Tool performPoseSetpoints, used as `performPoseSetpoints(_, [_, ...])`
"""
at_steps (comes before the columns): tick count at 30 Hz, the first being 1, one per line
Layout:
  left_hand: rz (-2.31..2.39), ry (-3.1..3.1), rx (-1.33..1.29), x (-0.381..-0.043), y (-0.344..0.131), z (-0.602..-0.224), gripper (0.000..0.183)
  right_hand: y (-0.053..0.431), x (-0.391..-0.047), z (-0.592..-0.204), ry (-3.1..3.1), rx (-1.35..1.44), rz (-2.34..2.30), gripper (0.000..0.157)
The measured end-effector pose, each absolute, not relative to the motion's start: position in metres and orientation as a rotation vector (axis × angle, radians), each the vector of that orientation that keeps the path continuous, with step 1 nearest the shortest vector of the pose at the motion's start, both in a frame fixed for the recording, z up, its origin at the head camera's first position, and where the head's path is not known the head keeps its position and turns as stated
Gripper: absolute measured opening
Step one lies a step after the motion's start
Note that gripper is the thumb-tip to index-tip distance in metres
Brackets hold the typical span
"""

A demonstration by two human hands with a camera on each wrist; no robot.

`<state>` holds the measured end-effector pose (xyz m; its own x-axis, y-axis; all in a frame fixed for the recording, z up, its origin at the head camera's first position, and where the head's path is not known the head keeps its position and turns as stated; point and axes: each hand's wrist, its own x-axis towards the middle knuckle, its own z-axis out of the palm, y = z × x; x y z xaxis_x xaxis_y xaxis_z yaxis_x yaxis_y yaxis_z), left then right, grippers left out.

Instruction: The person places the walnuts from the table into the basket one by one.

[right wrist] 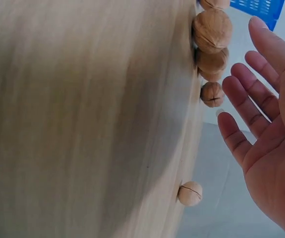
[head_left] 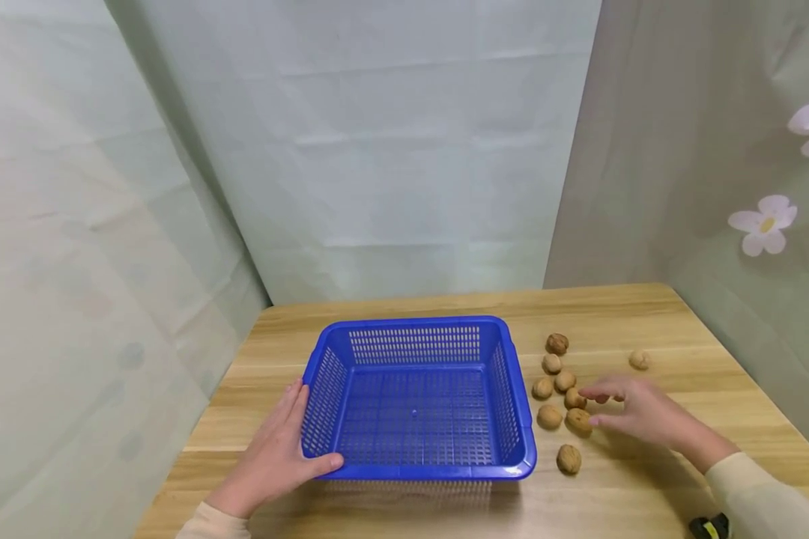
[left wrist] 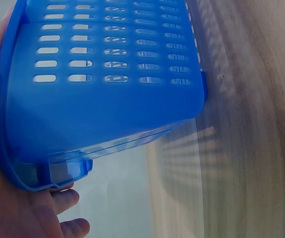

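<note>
A blue plastic basket [head_left: 418, 471] with slotted walls stands on the table, and nothing lies in it. My left hand [head_left: 270, 449] grips its near left corner, thumb over the front rim and fingers along the left side. The left wrist view shows the basket's outer wall [left wrist: 102, 109] beside that hand. Several walnuts lie loosely grouped right of the basket. Over them hovers my right hand [head_left: 647, 412], thumb and fingers apart, close to a walnut [head_left: 579, 422]. In the right wrist view the palm [right wrist: 276, 148] holds nothing and the walnuts [right wrist: 212, 30] sit past the fingertips.
One pale walnut [head_left: 640, 360] lies apart, farther back on the right. A darker walnut [head_left: 557, 343] is at the far end of the group. A small black and yellow object [head_left: 709, 527] shows by the right sleeve. Cloth curtains [head_left: 411, 150] surround the wooden table [head_left: 404, 305].
</note>
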<state>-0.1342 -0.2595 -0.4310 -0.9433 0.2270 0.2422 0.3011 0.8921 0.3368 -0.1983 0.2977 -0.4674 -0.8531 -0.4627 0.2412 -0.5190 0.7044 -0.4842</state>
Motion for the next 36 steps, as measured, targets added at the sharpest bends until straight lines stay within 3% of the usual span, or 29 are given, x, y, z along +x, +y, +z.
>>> performPoseSetpoints(12, [-0.548,-2.849,-0.402,-0.134,-0.259,-0.434,0.12,0.298,-0.201,-0.48,-2.753,1.024,0.968,0.039])
performPoseSetpoints(20, [-0.526,-2.813,-0.438,-0.133,-0.259,-0.433,0.118,0.299,-0.205,-0.484,-2.876,0.998,1.037,0.045])
performPoseSetpoints(36, [-0.545,-2.842,-0.413,-0.133,-0.259,-0.433,0.119,0.294,-0.206,-0.479,-2.906,0.931,1.018,0.037])
